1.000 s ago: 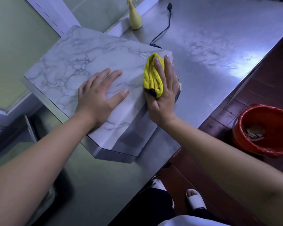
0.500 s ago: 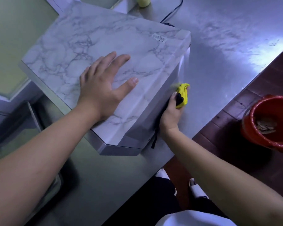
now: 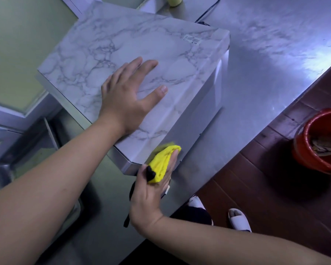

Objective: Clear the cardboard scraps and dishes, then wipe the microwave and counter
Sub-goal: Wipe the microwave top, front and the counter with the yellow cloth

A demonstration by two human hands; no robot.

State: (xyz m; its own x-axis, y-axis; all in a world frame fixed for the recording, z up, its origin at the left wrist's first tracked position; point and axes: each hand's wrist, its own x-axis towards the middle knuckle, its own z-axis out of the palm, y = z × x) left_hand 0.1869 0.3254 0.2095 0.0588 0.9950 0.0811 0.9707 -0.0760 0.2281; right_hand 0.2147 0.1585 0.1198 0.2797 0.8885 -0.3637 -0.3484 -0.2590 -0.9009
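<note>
Stainless steel is stretching across the scene as the work surface [image 3: 266, 83], with a sink basin [image 3: 33, 153] sitting at the far left. Next to it the marble-patterned microwave [image 3: 141, 44] is standing on the surface. The left hand [image 3: 128, 100] is lying flat on its top, grip spread and fingers straight, apparently steadying it. At the microwave's near corner the right hand [image 3: 151, 196] is pressing a yellow cloth [image 3: 161, 165] against the casing, its grip pinching the folded cloth. A power cord [image 3: 208, 12] is trailing behind the microwave. Far right, on the dark floor, a red bucket [image 3: 302, 155] is holding cardboard scraps [image 3: 322, 146].

Clearing looks done, since no dishes or scraps are showing on the surface. Wiping of the microwave is under way, and the open stretch of surface to the right is probably waiting its turn. The cord is likely to be getting in the cloth's way there.
</note>
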